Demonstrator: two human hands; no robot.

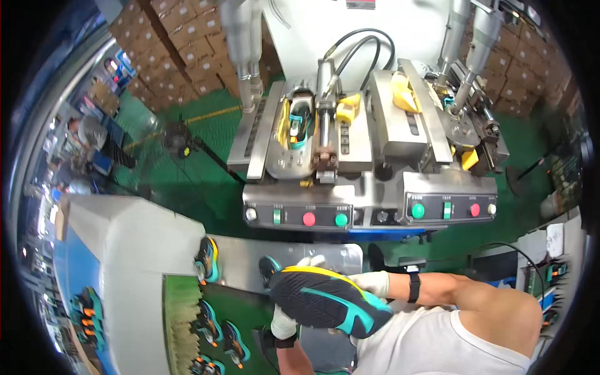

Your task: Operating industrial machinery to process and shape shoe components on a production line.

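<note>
A sneaker (331,304) is held with its sole turned up toward me; the sole is dark with teal parts and a yellow edge. My left hand (283,324), in a white glove, grips it at the lower left, its fingers partly hidden by the sole. At the sneaker's far right side, my right hand (373,284), also white-gloved, is closed on it; some pale fingertips show past the yellow edge. Just behind the held one, a second sneaker (269,269) sits on a metal shelf (244,250), partly covered.
Ahead stands a two-station press (325,169) with coloured buttons; a sneaker (300,125) lies in its left station. More sneakers stand at the left, one on the shelf (207,259) and several below beside a brush-edged grey housing (137,250). Stacked cartons (181,56) line the back.
</note>
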